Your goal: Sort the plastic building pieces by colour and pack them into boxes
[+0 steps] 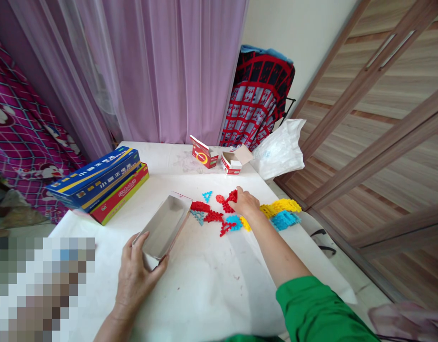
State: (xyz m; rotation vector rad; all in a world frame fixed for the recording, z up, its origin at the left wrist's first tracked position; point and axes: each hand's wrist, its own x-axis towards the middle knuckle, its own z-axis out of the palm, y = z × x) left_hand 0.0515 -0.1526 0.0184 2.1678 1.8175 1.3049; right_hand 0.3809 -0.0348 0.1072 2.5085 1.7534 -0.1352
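Note:
My left hand (135, 273) grips the near corner of an open shallow cardboard box (164, 225) lying on the white table (204, 285). My right hand (245, 203), in a green sleeve, reaches out over a scatter of small plastic pieces and closes its fingers on red pieces (230, 199). More red pieces (208, 213), light blue triangles (207, 195) and a blue piece (234, 221) lie around it. A yellow cluster (281, 206) and a blue cluster (285, 219) sit just right of that hand.
Stacked flat boxes, blue over red (97, 183), lie at the table's left. Two small red-and-white cartons (219, 159) and a white plastic bag (281, 149) sit at the far edge. A chair draped in red patterned cloth (256, 102) stands behind, before purple curtains.

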